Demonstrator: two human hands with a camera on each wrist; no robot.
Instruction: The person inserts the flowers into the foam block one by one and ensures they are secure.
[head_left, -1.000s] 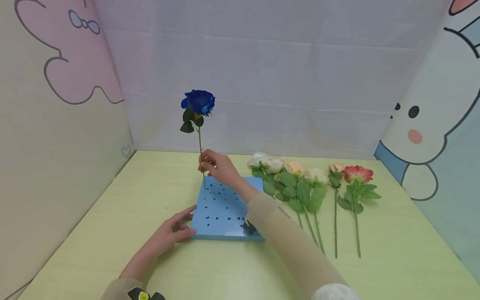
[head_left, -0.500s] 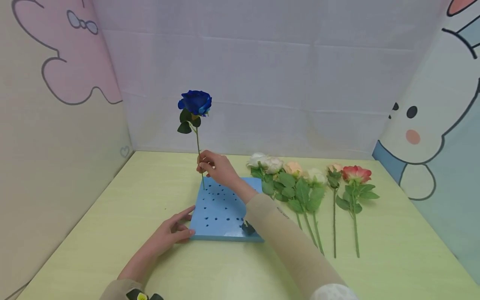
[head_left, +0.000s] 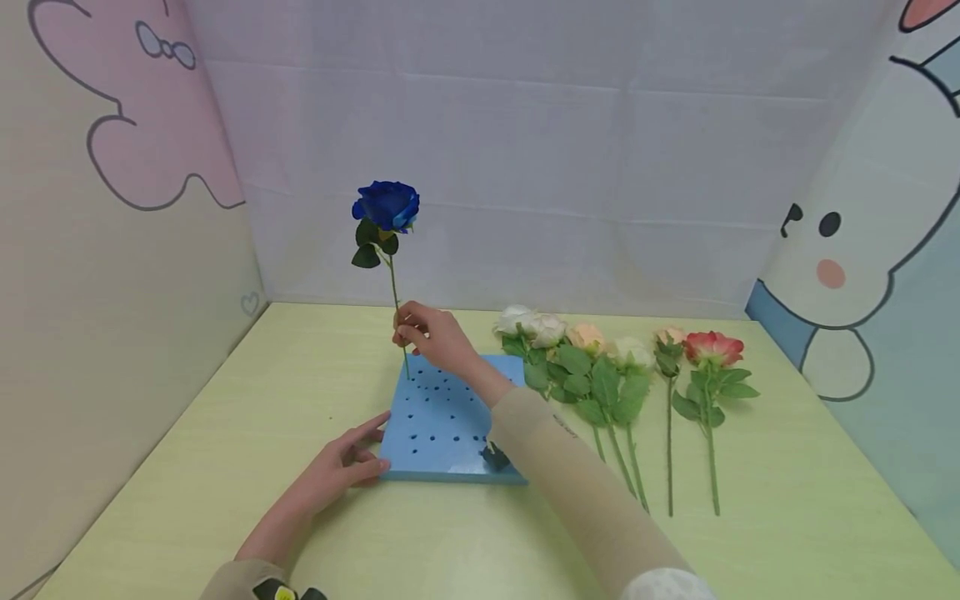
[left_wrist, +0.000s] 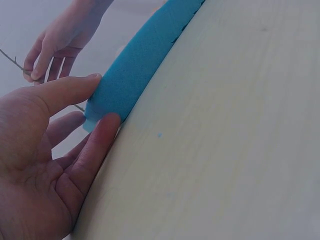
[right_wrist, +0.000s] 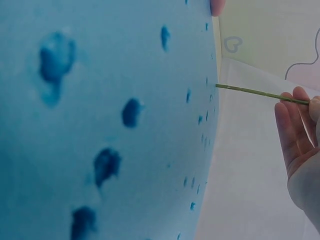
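A blue rose (head_left: 386, 206) with dark green leaves stands nearly upright over the far left corner of a light blue foam board (head_left: 442, 417) pitted with holes. My right hand (head_left: 433, 333) pinches its thin stem (right_wrist: 260, 92) between thumb and fingers, partway down. In the right wrist view the stem's lower end meets the board's surface near its far edge. My left hand (head_left: 348, 458) lies at the board's left side, and in the left wrist view its thumb and fingertips touch the blue side face (left_wrist: 135, 65); its fingers are relaxed.
Right of the board lie several artificial flowers: white roses (head_left: 516, 320), peach ones (head_left: 587, 337), a small peach rose (head_left: 667, 354) and a red rose (head_left: 714, 348). A dark leafy piece (head_left: 495, 456) sits at the board's front right, partly behind my right sleeve. A white cloth (head_left: 525, 167) hangs behind the table.
The blue rose's head has shifted slightly left, tilting the stem a little more. Both hands keep nearly the same places, and the board has not visibly moved.
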